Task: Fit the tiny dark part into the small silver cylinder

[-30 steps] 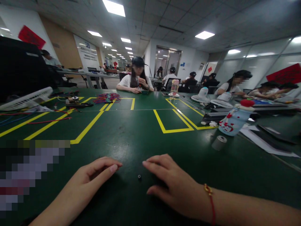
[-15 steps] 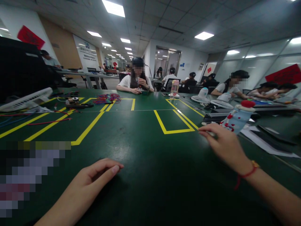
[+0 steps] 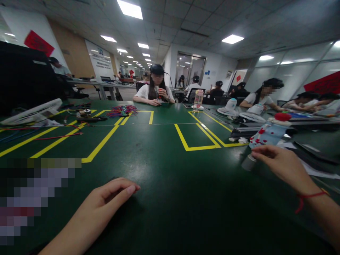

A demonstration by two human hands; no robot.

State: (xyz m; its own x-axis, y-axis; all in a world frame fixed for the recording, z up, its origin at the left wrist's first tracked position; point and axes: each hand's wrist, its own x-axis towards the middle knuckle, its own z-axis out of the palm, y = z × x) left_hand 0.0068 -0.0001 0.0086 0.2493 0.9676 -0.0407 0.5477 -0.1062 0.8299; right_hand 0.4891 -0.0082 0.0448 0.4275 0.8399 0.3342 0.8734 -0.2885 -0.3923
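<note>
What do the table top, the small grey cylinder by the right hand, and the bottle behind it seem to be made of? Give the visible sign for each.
Table top: probably a rubbery or vinyl mat, dark green with a dull sheen and yellow lines like tape.
Small grey cylinder, at the right hand fingertips: possibly metal or plastic; plain matt grey, too blurred to settle.
Bottle: likely plastic; pale blue printed body, red cap.

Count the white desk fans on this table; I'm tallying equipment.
3: one white desk fan lying at the far left, two at the right, one upright, one beside it. Others may be hidden.
</note>
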